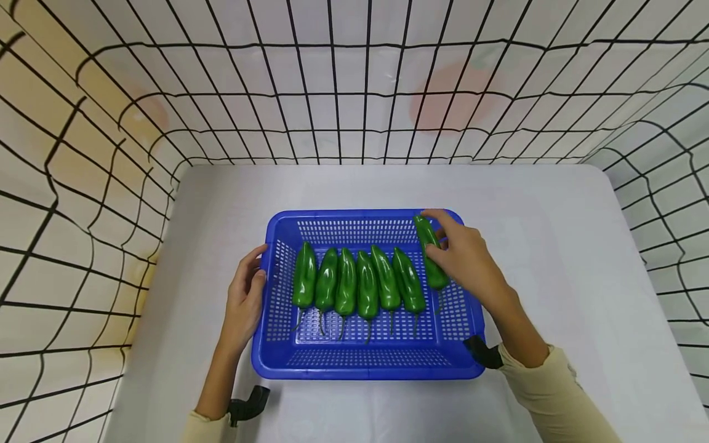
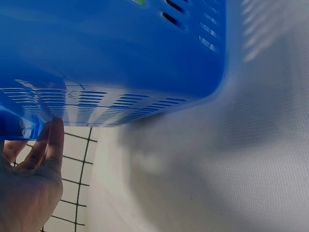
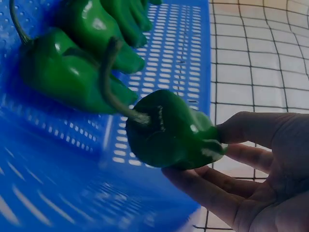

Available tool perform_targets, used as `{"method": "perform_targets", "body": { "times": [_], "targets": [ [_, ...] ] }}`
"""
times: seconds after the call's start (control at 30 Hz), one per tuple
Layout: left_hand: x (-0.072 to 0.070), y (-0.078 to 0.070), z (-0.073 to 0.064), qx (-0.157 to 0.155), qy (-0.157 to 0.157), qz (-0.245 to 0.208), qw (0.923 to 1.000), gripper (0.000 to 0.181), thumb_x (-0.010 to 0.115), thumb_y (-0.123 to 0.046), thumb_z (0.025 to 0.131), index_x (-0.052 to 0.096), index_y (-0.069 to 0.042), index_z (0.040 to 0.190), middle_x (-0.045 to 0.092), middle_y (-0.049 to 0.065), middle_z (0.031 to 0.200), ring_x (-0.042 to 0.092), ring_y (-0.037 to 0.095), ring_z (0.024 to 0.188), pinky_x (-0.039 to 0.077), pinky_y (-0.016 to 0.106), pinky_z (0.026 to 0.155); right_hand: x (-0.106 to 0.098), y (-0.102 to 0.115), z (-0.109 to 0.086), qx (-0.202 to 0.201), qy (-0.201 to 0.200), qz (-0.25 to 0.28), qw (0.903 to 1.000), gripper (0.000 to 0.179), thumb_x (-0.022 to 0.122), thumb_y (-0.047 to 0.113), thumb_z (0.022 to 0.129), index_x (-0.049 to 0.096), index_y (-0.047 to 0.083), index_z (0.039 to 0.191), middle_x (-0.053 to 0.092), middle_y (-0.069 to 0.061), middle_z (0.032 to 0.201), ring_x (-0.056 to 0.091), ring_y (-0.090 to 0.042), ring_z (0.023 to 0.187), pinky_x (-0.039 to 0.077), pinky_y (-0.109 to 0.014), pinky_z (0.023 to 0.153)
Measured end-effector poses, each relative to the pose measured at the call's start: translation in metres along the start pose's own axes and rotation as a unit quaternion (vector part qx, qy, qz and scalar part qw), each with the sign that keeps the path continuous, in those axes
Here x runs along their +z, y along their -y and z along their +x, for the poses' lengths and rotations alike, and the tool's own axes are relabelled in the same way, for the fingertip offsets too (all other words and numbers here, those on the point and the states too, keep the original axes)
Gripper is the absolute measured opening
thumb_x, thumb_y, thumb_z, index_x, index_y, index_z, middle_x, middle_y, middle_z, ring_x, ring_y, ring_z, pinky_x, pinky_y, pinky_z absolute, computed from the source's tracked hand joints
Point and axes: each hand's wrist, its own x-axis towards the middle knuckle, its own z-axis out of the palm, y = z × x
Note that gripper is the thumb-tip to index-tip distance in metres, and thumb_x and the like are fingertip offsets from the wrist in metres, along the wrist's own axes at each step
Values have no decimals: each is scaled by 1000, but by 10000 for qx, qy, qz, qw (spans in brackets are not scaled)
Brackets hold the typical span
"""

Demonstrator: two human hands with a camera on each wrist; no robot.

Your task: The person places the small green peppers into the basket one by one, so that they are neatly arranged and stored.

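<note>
A blue plastic basket with slotted walls holds several glossy green peppers in a side-by-side row, stems toward the near side. My right hand grips another green pepper between thumb and fingers at the basket's right end. Its curved stem faces the camera in the right wrist view, where the pepper appears tilted. My left hand touches the basket's left side at the rim. From the left wrist, its fingers reach up against the outer wall, with some partly hidden.
The basket stands on a white table surface. Black wire grid panels rise at the back, left and right. A black strap piece sits at the right wrist, and another at the left.
</note>
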Motion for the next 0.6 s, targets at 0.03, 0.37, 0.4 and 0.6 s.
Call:
{"method": "perform_targets", "body": {
  "times": [0.03,0.37,0.4,0.6],
  "targets": [
    [0,0,0,-10,-1,-2,10000,44,39,-8,106,43,-15,149,57,14,128,61,26,107,56,24,80,3,0,1,-19,57,-8,10000,57,57,7,92,44,13,148,64,-19,103,60,-26,70,52,-29,49],
    [-1,7,0,64,14,-7,10000,43,39,-14,107,44,-21,149,58,11,128,61,24,107,55,24,81,27,-6,7,-94,657,-268,9974,59,55,-3,91,44,10,148,65,-18,98,57,-22,63,47,-27,47],
    [-1,7,0,52,11,-7,10000,43,40,-14,107,44,-21,149,58,11,129,61,23,107,55,24,81,28,-7,7,-91,696,-297,9971,59,55,-4,91,44,10,148,65,-19,99,57,-22,63,48,-27,47],
    [0,6,1,67,-3,-41,10000,44,40,-11,107,43,-20,150,57,11,130,61,23,107,55,24,81,34,-9,7,-44,826,-495,9953,61,54,-8,89,43,7,147,66,-21,99,55,-20,55,46,-26,44]
  ]
}}
